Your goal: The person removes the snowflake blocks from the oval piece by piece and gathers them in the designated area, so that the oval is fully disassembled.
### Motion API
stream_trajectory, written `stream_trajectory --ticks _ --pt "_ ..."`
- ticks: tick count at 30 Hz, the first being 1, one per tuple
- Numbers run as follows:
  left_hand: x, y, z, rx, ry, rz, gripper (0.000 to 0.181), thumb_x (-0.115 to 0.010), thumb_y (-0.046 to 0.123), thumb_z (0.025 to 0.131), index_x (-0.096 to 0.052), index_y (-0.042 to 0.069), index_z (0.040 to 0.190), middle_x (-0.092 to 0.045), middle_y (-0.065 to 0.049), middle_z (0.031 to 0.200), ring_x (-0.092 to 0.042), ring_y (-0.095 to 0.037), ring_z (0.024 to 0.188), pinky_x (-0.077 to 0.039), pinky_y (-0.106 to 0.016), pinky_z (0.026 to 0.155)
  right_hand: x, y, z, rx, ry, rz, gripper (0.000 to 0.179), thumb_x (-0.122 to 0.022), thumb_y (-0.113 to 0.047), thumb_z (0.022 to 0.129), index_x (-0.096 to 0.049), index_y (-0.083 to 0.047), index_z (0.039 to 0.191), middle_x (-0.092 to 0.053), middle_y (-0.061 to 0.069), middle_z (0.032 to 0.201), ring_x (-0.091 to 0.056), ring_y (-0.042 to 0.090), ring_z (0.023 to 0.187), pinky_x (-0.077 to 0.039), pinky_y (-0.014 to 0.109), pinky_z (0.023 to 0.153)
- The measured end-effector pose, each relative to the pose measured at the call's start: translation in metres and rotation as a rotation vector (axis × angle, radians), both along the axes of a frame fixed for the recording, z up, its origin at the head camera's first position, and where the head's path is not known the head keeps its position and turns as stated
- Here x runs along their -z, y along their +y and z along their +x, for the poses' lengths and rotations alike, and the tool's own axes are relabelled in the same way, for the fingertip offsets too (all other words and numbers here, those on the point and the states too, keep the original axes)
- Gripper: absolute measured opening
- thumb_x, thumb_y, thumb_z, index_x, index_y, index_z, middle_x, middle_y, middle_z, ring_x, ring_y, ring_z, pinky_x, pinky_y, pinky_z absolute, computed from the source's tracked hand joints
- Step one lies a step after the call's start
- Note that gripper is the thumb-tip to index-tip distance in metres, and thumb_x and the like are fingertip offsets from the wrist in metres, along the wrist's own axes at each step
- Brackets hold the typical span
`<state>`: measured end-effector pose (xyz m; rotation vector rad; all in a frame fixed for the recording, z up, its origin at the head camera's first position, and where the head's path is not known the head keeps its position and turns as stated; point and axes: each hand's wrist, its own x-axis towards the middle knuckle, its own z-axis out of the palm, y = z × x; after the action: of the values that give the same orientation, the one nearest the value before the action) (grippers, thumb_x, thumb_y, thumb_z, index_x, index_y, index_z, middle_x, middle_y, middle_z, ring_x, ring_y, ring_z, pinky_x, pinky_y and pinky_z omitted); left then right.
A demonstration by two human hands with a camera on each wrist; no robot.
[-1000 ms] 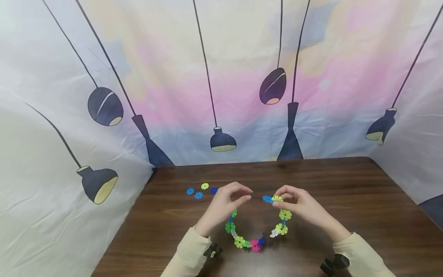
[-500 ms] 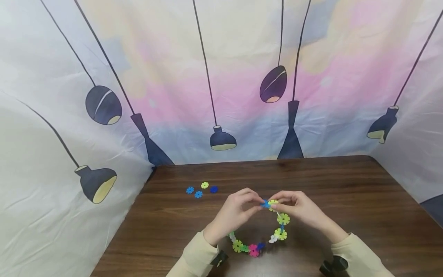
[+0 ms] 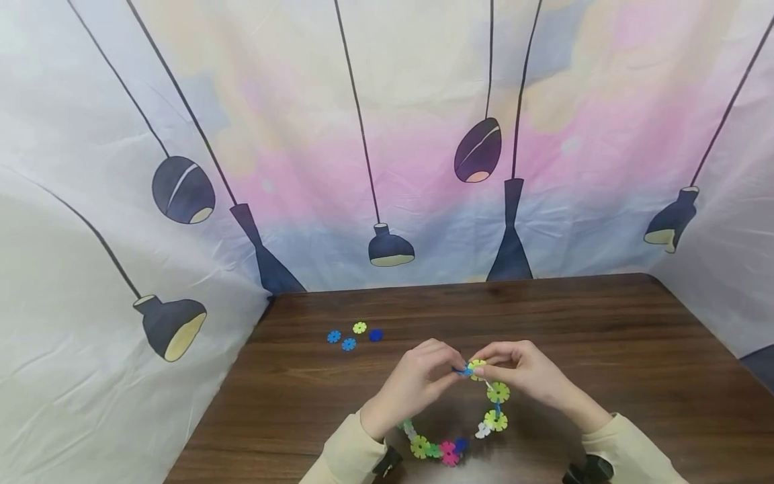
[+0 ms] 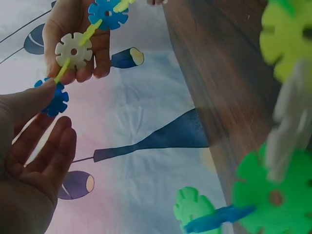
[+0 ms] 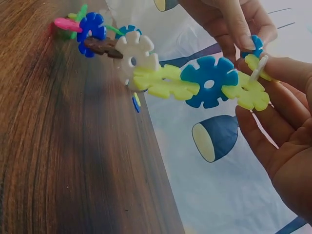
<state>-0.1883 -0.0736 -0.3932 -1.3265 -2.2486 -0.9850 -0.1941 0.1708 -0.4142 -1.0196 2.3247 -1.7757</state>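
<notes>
A curved chain of notched plastic snowflake discs hangs between and below my hands, with a pink disc [image 3: 449, 453] near its lowest part. With thumb and fingers, my left hand [image 3: 417, 380] pinches the blue snowflake disc [image 4: 58, 102] at one end of the chain. My right hand [image 3: 535, 380] pinches the chain right beside it, at a yellow disc [image 3: 478, 368] joined to the blue one. A white disc [image 4: 74, 51] sits between yellow ones there. The chain's other end, with green discs [image 4: 275, 197], passes behind my left wrist in the head view.
On the brown wooden table [image 3: 580, 323], a loose yellow disc [image 3: 359, 327] and several blue ones, such as a dark blue disc [image 3: 375, 335], lie at the back left. Behind the table hangs a cloth [image 3: 423, 168] printed with lamps.
My left hand, earlier apart with nothing in its fingers, has moved right and taken hold of the blue end disc. Both hands and the chain now sit slightly lower in the head view.
</notes>
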Motion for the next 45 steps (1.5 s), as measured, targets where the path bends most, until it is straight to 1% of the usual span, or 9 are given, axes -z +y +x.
stream_trajectory --ticks 8,11,17,23,27,32,37,42,45 --pt "-0.003 -0.004 0.001 0.069 0.030 -0.026 0.016 -0.076 0.001 0.088 -0.068 0.012 0.096 -0.068 0.002 0.101 -0.061 -0.008 0.097 -0.048 -0.015 0.087 0.000 -0.001 0.004 -0.062 0.020 -0.061 0.016 -0.063 -0.005 0.099 -0.073 -0.007 0.112 -0.077 0.006 0.100 -0.074 0.022 0.086 -0.059 0.036 0.068" --pt "-0.003 -0.004 0.001 0.090 0.053 -0.030 0.017 -0.076 0.001 0.089 -0.067 0.012 0.098 -0.068 0.002 0.101 -0.061 -0.008 0.097 -0.048 -0.015 0.087 0.000 -0.001 0.005 -0.065 0.025 -0.064 0.016 -0.063 -0.004 0.099 -0.073 -0.007 0.112 -0.076 0.005 0.099 -0.074 0.021 0.085 -0.058 0.036 0.067" --pt "-0.004 -0.003 0.001 0.095 0.080 -0.031 0.014 -0.074 0.002 0.091 -0.066 0.011 0.098 -0.067 0.001 0.099 -0.061 -0.008 0.097 -0.047 -0.014 0.087 -0.001 -0.002 0.006 -0.063 0.029 -0.062 0.013 -0.064 -0.004 0.098 -0.072 -0.009 0.107 -0.076 0.007 0.094 -0.073 0.019 0.080 -0.057 0.034 0.065" --pt "-0.004 -0.001 0.001 0.091 0.157 -0.069 0.015 -0.074 -0.002 0.089 -0.066 0.011 0.093 -0.069 0.002 0.095 -0.062 -0.007 0.093 -0.046 -0.012 0.086 -0.001 -0.003 0.007 -0.047 0.044 -0.045 0.009 -0.067 -0.004 0.096 -0.071 -0.012 0.098 -0.075 0.009 0.087 -0.068 0.017 0.073 -0.054 0.032 0.060" --pt "-0.009 -0.005 0.001 0.117 0.196 -0.099 0.013 -0.074 -0.001 0.090 -0.068 0.010 0.093 -0.068 0.002 0.092 -0.062 -0.007 0.093 -0.046 -0.011 0.086 -0.003 -0.005 0.007 -0.073 0.054 -0.049 0.010 -0.067 -0.003 0.096 -0.071 -0.012 0.098 -0.075 0.009 0.086 -0.068 0.020 0.072 -0.054 0.032 0.060" --pt "-0.018 -0.011 0.001 0.153 0.248 -0.106 0.007 -0.070 0.003 0.094 -0.069 0.010 0.093 -0.068 0.003 0.091 -0.063 -0.007 0.093 -0.046 -0.011 0.087 -0.007 -0.006 0.009 -0.113 0.068 -0.081 0.013 -0.065 0.000 0.096 -0.070 -0.011 0.100 -0.075 0.011 0.088 -0.068 0.016 0.074 -0.054 0.032 0.061" --pt "-0.019 -0.009 0.001 0.133 0.326 -0.085 0.010 -0.072 -0.001 0.091 -0.070 0.009 0.092 -0.068 0.001 0.091 -0.063 -0.009 0.091 -0.047 -0.012 0.086 -0.008 -0.006 0.012 -0.093 0.091 -0.122 0.014 -0.064 0.003 0.096 -0.069 -0.009 0.101 -0.076 0.006 0.089 -0.068 0.014 0.074 -0.053 0.031 0.060" --pt "-0.013 -0.005 0.003 0.093 0.397 -0.049 0.016 -0.076 -0.006 0.085 -0.069 0.009 0.090 -0.067 0.001 0.090 -0.063 -0.011 0.088 -0.048 -0.012 0.084 -0.006 -0.008 0.012 -0.107 0.068 -0.165 0.013 -0.061 0.006 0.097 -0.068 -0.004 0.103 -0.076 0.008 0.090 -0.067 0.011 0.076 -0.053 0.031 0.062" --pt "-0.011 -0.004 0.003 0.084 0.428 -0.020 0.015 -0.074 -0.005 0.087 -0.069 0.009 0.089 -0.068 0.000 0.089 -0.064 -0.012 0.088 -0.049 -0.013 0.085 -0.006 -0.008 0.011 -0.122 0.081 -0.191 0.014 -0.059 0.008 0.097 -0.067 -0.001 0.104 -0.076 0.010 0.090 -0.066 0.008 0.078 -0.054 0.031 0.063"
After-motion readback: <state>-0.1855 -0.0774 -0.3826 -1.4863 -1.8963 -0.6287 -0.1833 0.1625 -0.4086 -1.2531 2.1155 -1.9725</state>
